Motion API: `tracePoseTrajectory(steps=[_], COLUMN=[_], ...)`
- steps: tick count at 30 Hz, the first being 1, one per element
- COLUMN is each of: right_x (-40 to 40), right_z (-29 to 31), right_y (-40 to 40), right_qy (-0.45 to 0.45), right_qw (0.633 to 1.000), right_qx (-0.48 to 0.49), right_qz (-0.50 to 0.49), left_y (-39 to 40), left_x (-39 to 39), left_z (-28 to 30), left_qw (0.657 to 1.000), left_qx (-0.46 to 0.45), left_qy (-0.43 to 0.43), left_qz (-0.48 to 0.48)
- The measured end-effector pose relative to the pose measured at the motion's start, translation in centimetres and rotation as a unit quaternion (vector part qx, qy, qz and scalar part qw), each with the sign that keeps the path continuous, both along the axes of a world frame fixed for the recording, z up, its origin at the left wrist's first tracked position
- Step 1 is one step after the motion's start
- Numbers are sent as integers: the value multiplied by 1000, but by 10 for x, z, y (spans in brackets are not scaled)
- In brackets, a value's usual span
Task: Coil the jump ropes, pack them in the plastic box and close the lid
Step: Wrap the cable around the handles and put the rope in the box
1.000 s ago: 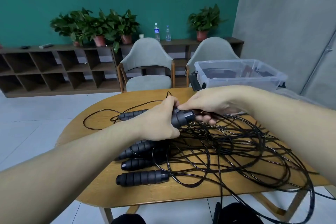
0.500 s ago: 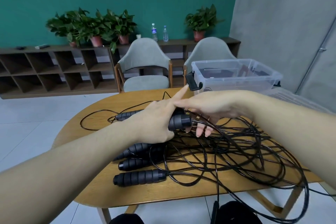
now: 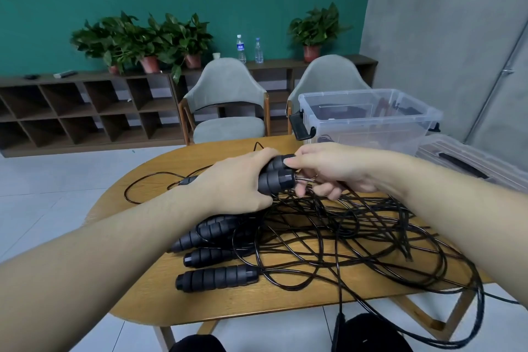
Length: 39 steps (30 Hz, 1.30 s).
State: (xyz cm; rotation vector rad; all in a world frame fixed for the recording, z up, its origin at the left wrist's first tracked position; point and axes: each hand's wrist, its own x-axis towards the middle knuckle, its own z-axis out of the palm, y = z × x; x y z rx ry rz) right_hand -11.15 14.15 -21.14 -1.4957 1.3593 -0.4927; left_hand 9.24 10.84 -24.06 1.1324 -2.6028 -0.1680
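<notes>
Left hand is wrapped round a pair of handles, held together above the table. Right hand pinches the cord right at the handle ends. Risk: the cords are one tangled heap, partly hanging off the near edge, so pulling to coil probably drags neighbouring ropes and the loose handles along, or tightens a knot. Plastic box sits open at the far right, something dark already inside. Its lid seems to lie just beside it. Two chairs behind the table.
</notes>
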Motion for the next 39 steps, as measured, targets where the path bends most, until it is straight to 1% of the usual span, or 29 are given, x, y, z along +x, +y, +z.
tracePoseTrajectory(steps=[3,6,8,11,13,14,17,18,20,22,24,25,26,27,28,30,31,34,35,36,37,39], right_x=[-7,-13,-16,-17,-16,-16,-14,-13,-10,-6,-2,-1,1,5,9,19,24,37,40,44,47,51], right_z=[-1,-3,-5,-8,-8,-8,-10,-11,-11,-9,-5,-4,-4,-4,-5,-11,-14,-23,-26,-28,-29,-30], right_y=[-2,-2,-2,-3,-2,-2,-4,-6,-9,-11,-13,-15,-15,-14,-13,-6,-2,13,16,20,23,27], right_qy=[-7,-32,-23,6,36,56,93,92,56,18,-5,-21,-33,-28,1,91,121,172,189,199,202,207], right_qw=[1000,998,998,999,998,997,994,994,995,994,989,986,982,980,977,961,951,926,916,907,900,888], right_qx=[10,36,35,24,18,14,2,4,11,-7,-50,-71,-92,-118,-152,-231,-265,-330,-350,-370,-385,-411], right_qz=[-27,-34,-38,-45,-48,-46,-51,-58,-79,-108,-139,-152,-160,-159,-152,-122,-104,-64,-52,-38,-22,4], left_y=[-5,-2,1,4,3,2,3,4,6,4,2,0,-2,-4,-6,-7,-8,-9,-10,-11,-11,-10], left_x=[1,5,6,4,4,4,3,3,-1,-6,-11,-13,-14,-14,-15,-18,-21,-26,-26,-26,-26,-23], left_z=[-2,-6,-10,-15,-18,-21,-23,-23,-23,-25,-25,-25,-26,-25,-26,-28,-29,-25,-23,-21,-20,-18], left_qw=[999,999,999,993,988,988,992,993,996,996,987,976,957,931,899,828,797,697,673,662,660,669], left_qx=[22,15,-33,-118,-147,-147,-118,-113,-88,-52,0,45,102,163,223,322,349,407,418,422,423,418], left_qy=[22,33,13,-17,-25,-28,-24,-16,11,63,125,166,215,268,320,416,458,561,581,590,590,583], left_qz=[10,-30,-38,-22,-31,-36,-35,-35,-19,28,102,136,166,189,200,192,182,182,186,189,190,194])
